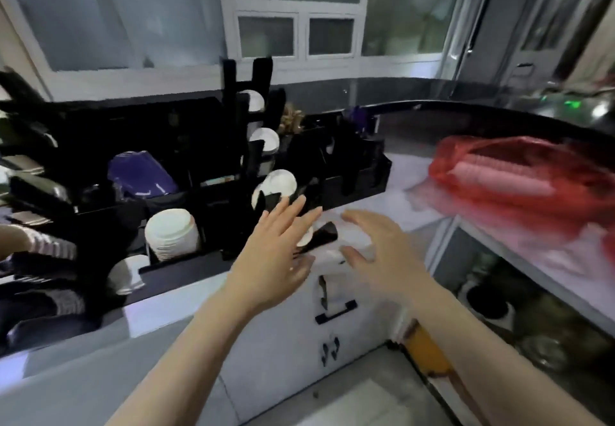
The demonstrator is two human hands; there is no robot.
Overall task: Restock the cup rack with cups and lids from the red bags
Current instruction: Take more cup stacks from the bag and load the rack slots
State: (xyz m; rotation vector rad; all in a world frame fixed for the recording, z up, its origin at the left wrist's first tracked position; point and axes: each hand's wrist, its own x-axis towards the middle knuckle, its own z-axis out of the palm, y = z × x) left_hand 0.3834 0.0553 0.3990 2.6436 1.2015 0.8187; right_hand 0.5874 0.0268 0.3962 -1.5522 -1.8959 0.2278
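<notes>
Two bare forearms are extended from the lower edge. The left hand [276, 252] is held flat with fingers spread, gripping nothing; the right hand [376, 252] is likewise spread wide and relaxed. Between them a blurred stack of white cups [346, 242] with a black part is seen; contact cannot be told. The black cup rack [186, 192], holding white cup stacks [171, 234], is placed behind on the left. A red bag [519, 179] containing pale stacked cups is laid on the white counter [409, 189], right.

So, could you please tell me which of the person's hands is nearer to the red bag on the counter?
Right. The right hand is open just left of the red bag; the left hand is farther left, by the cup rack.
</notes>
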